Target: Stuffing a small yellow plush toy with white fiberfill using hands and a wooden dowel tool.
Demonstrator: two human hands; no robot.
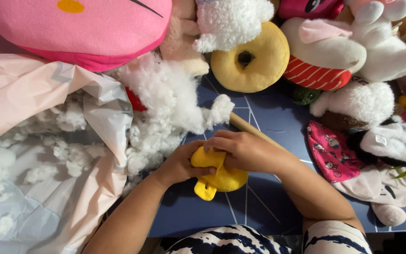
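Both hands, left hand [177, 164] and right hand [245, 150], clenched the yellow plush toy [219, 178] above the blue mat [259, 202]. Hazard: hard squeezing could force stuffing [165, 101] out through any open seam.

hands: left hand [179, 164] and right hand [243, 150] both wrapped round a small yellow plush [222, 176]
stuffing: white fluff [165, 101] spilling from a pink bag [34, 89] just beside
table: dark blue table [259, 197], wooden stick [247, 126] behind the hands, plush toys along the back

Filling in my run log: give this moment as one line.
left hand: holds yellow toy | right hand: presses on toy | stick: behind hands | stuffing: beside
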